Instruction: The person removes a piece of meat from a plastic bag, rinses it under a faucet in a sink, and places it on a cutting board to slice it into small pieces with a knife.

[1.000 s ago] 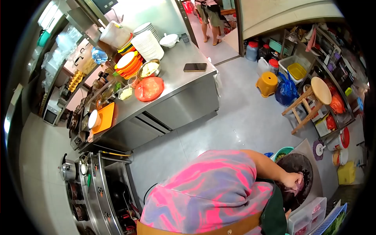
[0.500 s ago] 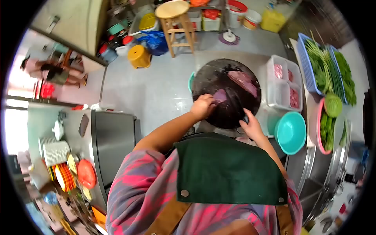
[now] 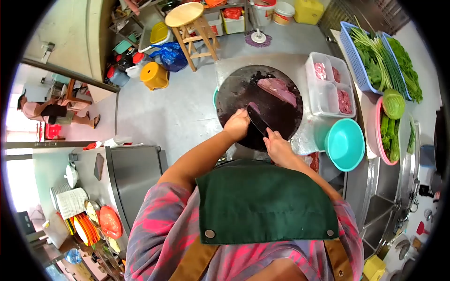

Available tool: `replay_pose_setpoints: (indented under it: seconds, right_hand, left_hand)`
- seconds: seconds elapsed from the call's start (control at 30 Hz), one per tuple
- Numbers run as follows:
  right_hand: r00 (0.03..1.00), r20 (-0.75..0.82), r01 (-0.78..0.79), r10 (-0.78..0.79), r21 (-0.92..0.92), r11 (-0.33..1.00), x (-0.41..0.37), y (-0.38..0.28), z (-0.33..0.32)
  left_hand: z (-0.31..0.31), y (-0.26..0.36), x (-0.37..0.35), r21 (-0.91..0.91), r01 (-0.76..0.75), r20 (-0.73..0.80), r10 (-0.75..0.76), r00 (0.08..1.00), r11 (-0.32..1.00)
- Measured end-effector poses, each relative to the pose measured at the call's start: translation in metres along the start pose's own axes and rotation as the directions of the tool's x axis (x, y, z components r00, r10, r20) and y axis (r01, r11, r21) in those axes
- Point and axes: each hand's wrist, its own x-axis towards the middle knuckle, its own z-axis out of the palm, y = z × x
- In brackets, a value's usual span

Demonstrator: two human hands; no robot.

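Note:
A dark round chopping board (image 3: 229,89) lies before me on a metal worktop. My right hand (image 3: 278,147) is closed around the handle of a kitchen knife (image 3: 257,121), its dark blade slanting up and left across the board. Curled fingers of my left hand (image 3: 236,124) press on a small piece of meat (image 3: 253,107) at the blade's left side; the blade and fingers hide part of that piece. Farther back on the board rests a larger slab of raw meat (image 3: 278,91), touched by neither hand.
Right of the board stand a clear divided container (image 3: 323,96) with cut meat and a turquoise bowl (image 3: 346,145). Beyond are a blue vegetable basket (image 3: 349,40) and a pink basin (image 3: 380,136) of greens. A wooden stool (image 3: 184,15) and a yellow stool (image 3: 154,75) stand on the floor.
The knife has swung left, from beside the small piece of meat to against it, close to my left hand. Less of that piece shows. The whole view has shifted slightly.

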Motion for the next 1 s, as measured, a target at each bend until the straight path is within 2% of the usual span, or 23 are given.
replay_pose_setpoints:
  seconds: [0.03, 0.07, 0.1, 0.13, 0.17, 0.2, 0.23, 0.27, 0.33, 0.4, 0.43, 0.47, 0.53, 0.6, 0.63, 0.67, 0.73, 0.8, 0.87, 0.93, 0.97, 1.0]
  right_hand:
    - [0.999, -0.035, 0.04, -0.04, 0.001, 0.999, -0.001, 0.005, 0.002]
    - [0.991, -0.07, 0.117, -0.116, 0.009, 0.993, 0.007, 0.004, 0.006]
    - [0.974, -0.102, 0.2, -0.201, -0.02, 0.98, 0.007, 0.008, 0.011]
    - [0.977, -0.106, 0.184, -0.186, -0.036, 0.982, 0.007, 0.001, 0.007]
    - [0.981, -0.089, 0.167, -0.173, -0.067, 0.984, 0.017, 0.02, 0.028]
    - [0.998, -0.069, 0.011, -0.014, -0.047, 0.999, 0.019, 0.001, 0.017]
    - [0.999, -0.043, -0.001, -0.002, -0.081, 0.997, 0.026, 0.001, 0.016]
    - [1.0, -0.018, 0.005, -0.007, -0.121, 0.993, 0.043, -0.001, 0.013]
    - [0.993, -0.083, 0.079, -0.084, -0.065, 0.995, 0.075, -0.008, 0.009]
    - [0.988, -0.096, 0.12, -0.122, -0.026, 0.992, 0.097, -0.003, 0.011]
    - [0.98, -0.104, 0.167, -0.167, -0.012, 0.986, 0.093, 0.004, 0.011]
    - [0.969, -0.118, 0.22, -0.218, 0.003, 0.976, 0.088, 0.013, 0.013]
    - [0.975, -0.106, 0.188, -0.193, -0.047, 0.981, 0.058, 0.028, 0.013]
    - [0.981, -0.099, 0.168, -0.169, -0.023, 0.986, 0.029, 0.047, 0.007]
    - [0.978, -0.101, 0.178, -0.18, -0.029, 0.984, 0.023, 0.051, 0.007]
    - [0.981, -0.13, 0.151, -0.146, 0.03, 0.988, 0.019, 0.052, 0.007]
    - [0.978, -0.166, 0.144, -0.128, 0.09, 0.985, 0.025, 0.045, 0.006]
    - [0.984, -0.123, 0.136, -0.131, 0.033, 0.99, 0.033, 0.033, 0.005]
    - [0.99, -0.076, 0.118, -0.12, -0.024, 0.993, 0.039, 0.025, 0.006]
    - [0.996, -0.022, 0.084, -0.086, -0.085, 0.993, 0.037, 0.024, 0.007]
    - [0.974, -0.053, 0.215, -0.22, -0.089, 0.973, 0.056, 0.033, 0.017]
    - [0.978, -0.062, 0.195, -0.198, -0.059, 0.979, 0.066, 0.013, 0.01]
  left_hand:
    - [-0.001, -0.003, 0.0, 0.092, 0.037, 0.141, -0.049, 0.989, 0.995]
    - [-0.011, 0.005, 0.002, 0.004, 0.136, 0.149, -0.135, 0.98, 0.991]
    - [0.02, -0.004, -0.001, -0.039, 0.204, 0.132, -0.197, 0.971, 0.978]
    - [0.062, -0.02, -0.003, -0.05, 0.226, 0.119, -0.219, 0.968, 0.973]
    - [0.015, -0.008, 0.0, 0.013, 0.034, 0.041, -0.034, 0.999, 0.999]
    - [0.031, -0.009, -0.003, -0.061, 0.168, 0.001, -0.168, 0.986, 0.984]
    - [0.024, -0.005, 0.001, -0.301, 0.353, 0.146, -0.323, 0.935, 0.886]
    - [0.066, -0.021, 0.002, -0.101, 0.052, -0.091, -0.062, 0.994, 0.994]
    - [-0.005, 0.0, 0.003, 0.0, -0.015, 0.019, 0.015, 1.0, 1.0]
    - [0.008, -0.002, 0.002, 0.009, 0.028, -0.023, -0.027, 0.999, 1.0]
    - [0.009, -0.005, 0.003, 0.061, -0.044, -0.026, 0.046, 0.999, 0.997]
    - [0.013, -0.005, 0.002, 0.03, -0.02, -0.06, 0.022, 0.998, 0.999]
    - [0.014, -0.002, 0.001, -0.028, 0.016, -0.104, -0.019, 0.994, 0.999]
    - [0.012, -0.003, 0.0, -0.061, -0.052, -0.161, 0.042, 0.986, 0.997]
    - [0.019, -0.004, 0.0, -0.107, -0.048, -0.215, 0.024, 0.976, 0.993]
    - [0.019, -0.004, 0.001, -0.119, -0.04, -0.168, 0.019, 0.986, 0.992]
    - [0.0, -0.002, 0.003, -0.18, 0.016, 0.033, -0.01, 0.999, 0.984]
    - [0.014, -0.005, 0.004, -0.078, -0.013, -0.051, 0.009, 0.999, 0.997]
    - [0.028, -0.01, 0.005, -0.133, 0.009, -0.072, -0.019, 0.997, 0.991]
    - [0.027, -0.013, 0.005, -0.113, 0.012, -0.093, -0.023, 0.995, 0.994]
    - [0.024, -0.015, 0.005, -0.106, -0.013, -0.06, 0.007, 0.998, 0.994]
    - [0.023, -0.014, 0.006, -0.104, -0.041, -0.027, 0.039, 0.999, 0.994]
